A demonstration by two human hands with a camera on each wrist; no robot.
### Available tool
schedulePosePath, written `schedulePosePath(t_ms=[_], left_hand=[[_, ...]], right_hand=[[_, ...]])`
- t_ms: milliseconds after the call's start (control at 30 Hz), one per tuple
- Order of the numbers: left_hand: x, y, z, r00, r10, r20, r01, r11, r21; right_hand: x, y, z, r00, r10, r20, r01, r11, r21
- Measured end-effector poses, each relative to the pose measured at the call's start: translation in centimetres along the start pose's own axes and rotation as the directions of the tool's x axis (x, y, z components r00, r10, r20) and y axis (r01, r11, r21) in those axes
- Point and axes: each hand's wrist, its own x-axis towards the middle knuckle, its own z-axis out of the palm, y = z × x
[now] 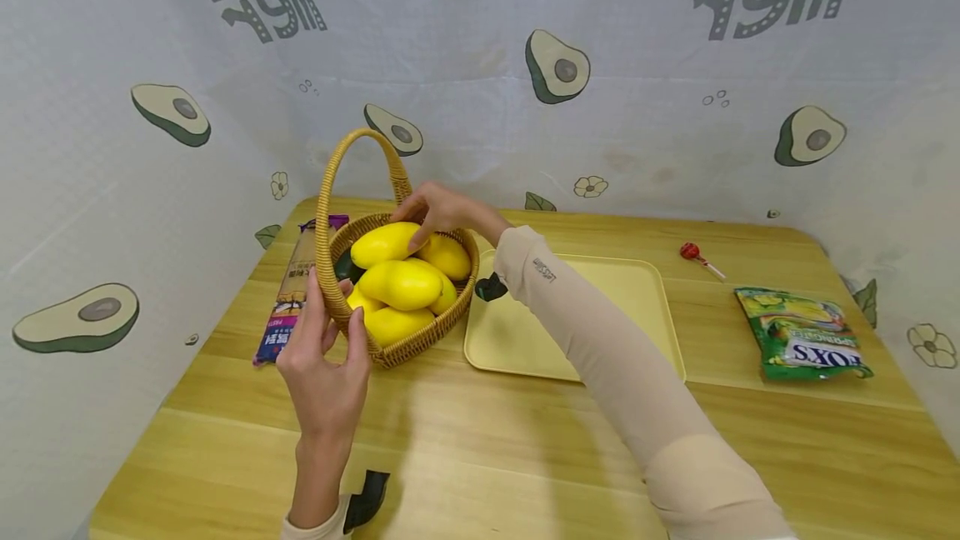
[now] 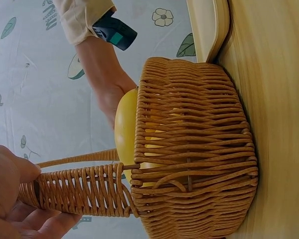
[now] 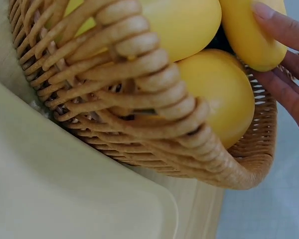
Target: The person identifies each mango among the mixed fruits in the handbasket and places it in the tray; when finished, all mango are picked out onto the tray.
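Observation:
A woven basket (image 1: pixel 420 346) with a tall arched handle stands on the table, filled with several yellow mangoes (image 1: pixel 405 284). Low on the handle's near side, my left hand (image 1: pixel 326 369) holds it between thumb and fingers; the left wrist view shows that grip on the wicker handle (image 2: pixel 79 191). My right hand (image 1: pixel 442 208) reaches over the basket's far rim and pinches the top mango (image 1: pixel 384 245), thumb on the near side. In the right wrist view the thumb presses on that mango (image 3: pixel 249 42), with the other fingers behind it. A dark green item (image 1: pixel 346 266) shows partly beneath the mangoes.
A pale yellow tray (image 1: pixel 517 357) lies right of the basket, under my right forearm. Left of the basket is a purple-ended pasta packet (image 1: pixel 288 307), partly covered. A red lollipop (image 1: pixel 691 252) and a green candy bag (image 1: pixel 806 336) lie at the right. A patterned curtain (image 1: pixel 465 40) hangs behind.

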Motion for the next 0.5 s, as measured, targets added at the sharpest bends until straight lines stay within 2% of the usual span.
schedulePosePath(t_ms=[267,500], left_hand=[[-0.1,-0.1,0.0,1.0,0.009,-0.005,-0.009,1.0,-0.014],[0.0,0.0,0.1,1.0,0.024,-0.014,-0.024,0.999,-0.025]], right_hand=[[-1.2,-0.3,-1.0,0.999,-0.011,-0.038,0.012,1.0,0.012],[-3.1,-1.0,-2.2,0.998,-0.018,-0.061,0.017,1.0,-0.008]])
